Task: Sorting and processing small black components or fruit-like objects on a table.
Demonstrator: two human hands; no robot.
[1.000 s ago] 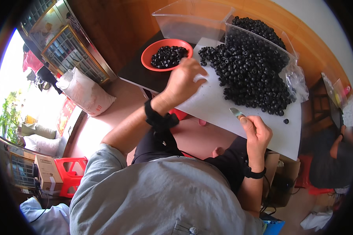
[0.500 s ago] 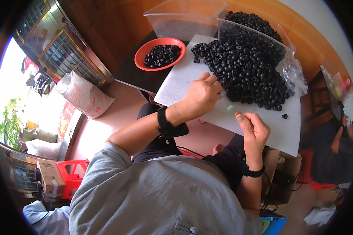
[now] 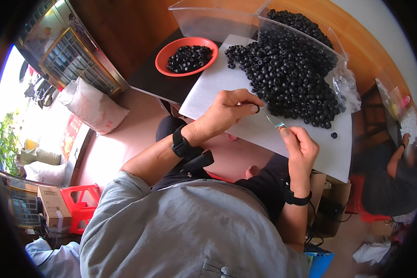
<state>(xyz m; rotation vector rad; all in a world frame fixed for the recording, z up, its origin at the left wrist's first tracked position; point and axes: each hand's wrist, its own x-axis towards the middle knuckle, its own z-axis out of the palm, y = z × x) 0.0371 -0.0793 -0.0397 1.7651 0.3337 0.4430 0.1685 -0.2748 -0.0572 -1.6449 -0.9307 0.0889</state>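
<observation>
Between the thumb and forefinger of my left hand [image 3: 224, 111] is a small black ring-shaped part [image 3: 257, 109]. My right hand [image 3: 301, 148] grips a small knife, its short shiny blade [image 3: 276, 121] pointing up and left toward the part. Blade and part are apart. Both hands are above the near edge of a white board [image 3: 204, 99]. Just beyond them spreads a big heap of small round black parts [image 3: 292, 83], hollow at one end. One loose black part [image 3: 334, 135] lies right of the heap.
At the back left, an orange bowl [image 3: 160, 54] holds more black parts on a dark table [image 3: 148, 85]. A clear plastic bin [image 3: 213, 21] stands behind; another clear bin [image 3: 306, 32] lies beside it, spilling parts. Crumpled clear plastic [image 3: 347, 90] sits right. A person [image 3: 389, 185] works far right.
My left hand has turned and come slightly down and left, so the black part in its fingers now shows. The knife blade in my right hand has tilted upward and shows more clearly.
</observation>
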